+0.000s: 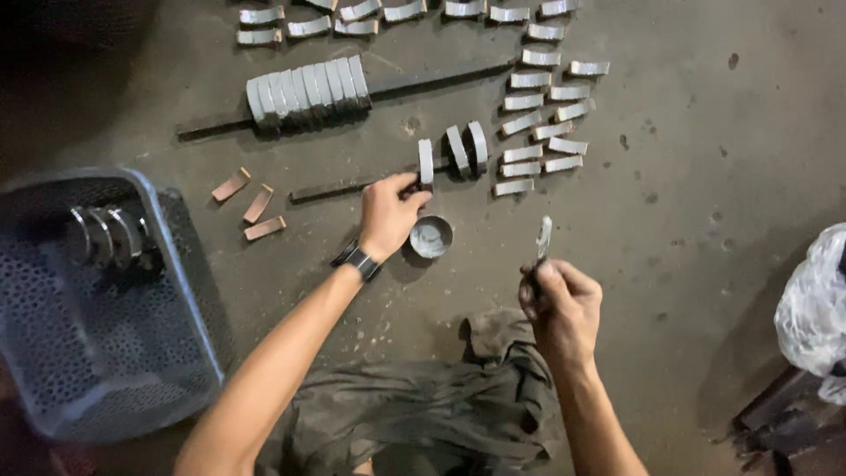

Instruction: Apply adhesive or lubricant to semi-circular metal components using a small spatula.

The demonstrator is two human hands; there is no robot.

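Observation:
My left hand (388,211) reaches forward and pinches a curved grey metal shell (426,161) that stands on edge on a dark flat bar (352,188). Two more such shells (467,148) stand on the same bar just to its right. My right hand (557,304) is closed on a small brush (543,238) whose grey-coated tip points up. A small round tin of grey paste (431,236) sits on the floor between the hands, just right of the left wrist. A dark watch is on my left wrist.
A row of several painted shells (307,88) stands on a longer bar (441,79). Many shells lie flat on the concrete floor (551,115). Three rusty ones (251,204) lie left. A perforated grey basket (97,300) holds shells. A dark rag (441,397) and a plastic bag (815,308) lie near me.

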